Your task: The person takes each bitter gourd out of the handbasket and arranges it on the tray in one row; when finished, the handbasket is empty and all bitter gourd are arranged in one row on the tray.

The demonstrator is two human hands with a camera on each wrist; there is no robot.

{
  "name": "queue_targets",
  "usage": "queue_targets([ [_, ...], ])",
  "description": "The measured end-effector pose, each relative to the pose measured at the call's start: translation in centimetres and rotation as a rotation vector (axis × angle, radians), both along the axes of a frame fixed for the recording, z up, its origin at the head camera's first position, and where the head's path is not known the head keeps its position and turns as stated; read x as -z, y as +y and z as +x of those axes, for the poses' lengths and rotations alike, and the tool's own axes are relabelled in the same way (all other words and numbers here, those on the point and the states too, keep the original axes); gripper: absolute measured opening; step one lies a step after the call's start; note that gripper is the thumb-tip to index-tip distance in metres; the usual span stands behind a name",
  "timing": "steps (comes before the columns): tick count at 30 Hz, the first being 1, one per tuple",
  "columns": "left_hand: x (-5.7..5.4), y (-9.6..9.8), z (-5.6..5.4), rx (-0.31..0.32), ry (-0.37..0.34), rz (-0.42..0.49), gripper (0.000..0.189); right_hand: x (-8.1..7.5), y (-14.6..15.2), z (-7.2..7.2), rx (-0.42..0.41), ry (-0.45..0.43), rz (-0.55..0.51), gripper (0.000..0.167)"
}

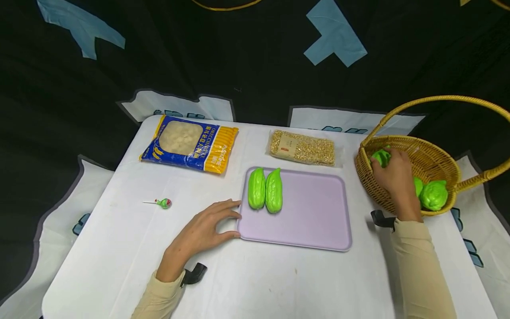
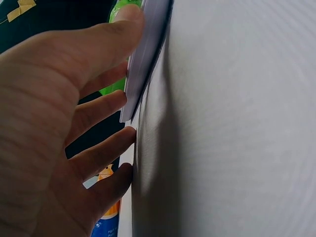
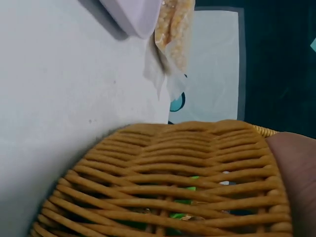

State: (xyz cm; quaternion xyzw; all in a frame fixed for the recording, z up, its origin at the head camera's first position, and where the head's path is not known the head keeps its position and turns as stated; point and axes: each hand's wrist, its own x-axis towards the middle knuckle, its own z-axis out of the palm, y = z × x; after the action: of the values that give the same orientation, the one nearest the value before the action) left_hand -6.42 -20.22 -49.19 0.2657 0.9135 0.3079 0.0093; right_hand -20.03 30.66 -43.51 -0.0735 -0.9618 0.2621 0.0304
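Note:
My left hand (image 1: pixel 211 223) touches the left edge of a lilac tray (image 1: pixel 311 208) with its thumb and some fingertips, fingers spread; the left wrist view shows the thumb and fingers along the tray's side. On the tray's left part lie two long green ridged bitter melons (image 1: pixel 256 188), side by side. Inside a wicker basket (image 1: pixel 368 188) at the right, my right hand (image 1: pixel 394 175) grips a lumpy green vegetable (image 1: pixel 381 157), partly covered by the fingers. Another green vegetable (image 1: pixel 434 195) rests in the basket. In the right wrist view the woven wall (image 3: pixel 163 182) hides the fingers.
A blue and yellow pasta bag (image 1: pixel 187 144) lies at the back left, a grain packet (image 1: pixel 303 148) behind the tray. A green-wrapped lollipop (image 1: pixel 164 203) lies on the white table (image 1: pixel 119 248) at the left. The basket's tall handle (image 1: pixel 446 98) arches over its opening.

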Motion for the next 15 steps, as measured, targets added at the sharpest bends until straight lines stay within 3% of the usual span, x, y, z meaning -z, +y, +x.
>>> queue_targets([
  [15,0.1,-0.1,0.0,0.014,0.015,0.017,0.044,0.0,0.9,-1.9,-0.006,-0.122,0.064,0.076],
])
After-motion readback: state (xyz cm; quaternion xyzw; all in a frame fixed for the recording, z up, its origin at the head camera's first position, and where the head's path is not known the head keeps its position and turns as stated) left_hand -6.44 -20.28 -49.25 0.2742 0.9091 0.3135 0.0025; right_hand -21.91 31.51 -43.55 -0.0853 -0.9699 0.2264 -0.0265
